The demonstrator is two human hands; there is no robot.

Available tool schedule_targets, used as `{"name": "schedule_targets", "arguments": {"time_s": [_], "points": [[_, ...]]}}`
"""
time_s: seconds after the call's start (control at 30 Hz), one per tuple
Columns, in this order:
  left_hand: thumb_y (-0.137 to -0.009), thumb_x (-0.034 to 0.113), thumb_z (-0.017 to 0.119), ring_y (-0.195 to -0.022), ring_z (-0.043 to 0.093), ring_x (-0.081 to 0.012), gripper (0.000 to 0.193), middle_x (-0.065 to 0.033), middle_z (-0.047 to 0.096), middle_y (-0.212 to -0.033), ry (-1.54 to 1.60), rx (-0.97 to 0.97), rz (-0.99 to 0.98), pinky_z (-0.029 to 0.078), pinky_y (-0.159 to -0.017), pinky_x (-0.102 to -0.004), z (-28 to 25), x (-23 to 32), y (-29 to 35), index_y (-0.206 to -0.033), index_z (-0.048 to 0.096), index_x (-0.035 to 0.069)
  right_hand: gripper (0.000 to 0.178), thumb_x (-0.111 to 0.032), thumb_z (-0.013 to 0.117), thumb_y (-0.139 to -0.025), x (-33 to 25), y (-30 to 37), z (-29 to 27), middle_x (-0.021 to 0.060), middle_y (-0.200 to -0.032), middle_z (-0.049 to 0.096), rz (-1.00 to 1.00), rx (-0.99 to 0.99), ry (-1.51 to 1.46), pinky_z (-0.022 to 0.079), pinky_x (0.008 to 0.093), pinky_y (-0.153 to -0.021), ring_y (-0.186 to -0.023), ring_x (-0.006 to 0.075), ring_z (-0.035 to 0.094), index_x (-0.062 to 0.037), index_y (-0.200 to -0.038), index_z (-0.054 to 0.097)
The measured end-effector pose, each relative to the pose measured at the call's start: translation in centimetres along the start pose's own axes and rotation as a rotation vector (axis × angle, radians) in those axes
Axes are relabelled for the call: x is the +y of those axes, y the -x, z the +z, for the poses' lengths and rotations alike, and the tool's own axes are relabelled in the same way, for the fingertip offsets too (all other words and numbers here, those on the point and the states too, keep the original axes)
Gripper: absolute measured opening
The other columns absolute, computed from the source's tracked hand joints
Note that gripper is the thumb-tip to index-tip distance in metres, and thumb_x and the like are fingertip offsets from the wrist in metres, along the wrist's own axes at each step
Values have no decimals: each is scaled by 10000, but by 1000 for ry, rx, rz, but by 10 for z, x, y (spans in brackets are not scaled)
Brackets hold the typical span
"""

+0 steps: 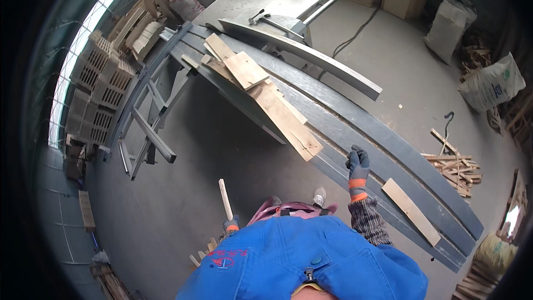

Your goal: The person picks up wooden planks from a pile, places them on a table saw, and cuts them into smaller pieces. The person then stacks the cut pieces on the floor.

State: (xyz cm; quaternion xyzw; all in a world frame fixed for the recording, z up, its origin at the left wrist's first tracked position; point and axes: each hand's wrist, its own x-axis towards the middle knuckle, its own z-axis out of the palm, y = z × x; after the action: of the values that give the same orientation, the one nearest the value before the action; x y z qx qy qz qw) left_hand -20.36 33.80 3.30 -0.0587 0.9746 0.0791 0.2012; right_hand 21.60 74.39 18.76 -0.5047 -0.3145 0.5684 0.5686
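At the lower left my left hand [231, 225], in a grey glove with an orange cuff, is closed around a thin wooden strip [225, 199] that points upward; my sleeve partly hides the hand. My right hand [358, 164], gloved the same way, is over the near edge of a long grey sliding saw table [355, 116]. Its fingers are curled in, and nothing shows in them. Left of it, several boards [277, 114] lie stacked along the table. A single short board [411, 211] rests on the table to the right of my right forearm.
Beyond the table are a metal fence [311, 55] and the saw's broad top [244, 3]. A metal support frame [147, 128] juts out at left. Wood offcuts [455, 172] and white sacks [494, 86] lie at right. More wooden strips [202, 254] are beside my left hand.
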Motion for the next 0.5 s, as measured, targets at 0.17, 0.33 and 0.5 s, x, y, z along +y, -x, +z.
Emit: {"name": "schedule_targets", "arguments": {"time_s": [0.17,0.33,0.5], "points": [[-669,527,674,-1055,563,-439,725,-298,601,-1094,-33,34,-89,453,-898,-486,25,-74,14,-1110,604,-44,219,-158,589,-893,3,26,48,26,-753,568,25,-268,113,386,201,-480,-545,69,474,-30,-1069,602],[-729,374,670,-651,650,-307,474,-209,645,-762,487,-100,-249,506,-592,-400,44,-110,27,-962,601,-34,261,-168,593,-894,14,45,95,33,-769,571,75,-410,109,380,194,-479,-540,70,469,-20,-1109,576],[-752,275,667,-507,617,-238,367,-149,622,-634,693,-149,-384,475,-460,-389,51,-131,-6,-954,579,-19,224,-153,599,-902,29,87,151,20,-763,575,61,-502,116,398,208,-485,-561,72,481,-33,-1090,592]]}}
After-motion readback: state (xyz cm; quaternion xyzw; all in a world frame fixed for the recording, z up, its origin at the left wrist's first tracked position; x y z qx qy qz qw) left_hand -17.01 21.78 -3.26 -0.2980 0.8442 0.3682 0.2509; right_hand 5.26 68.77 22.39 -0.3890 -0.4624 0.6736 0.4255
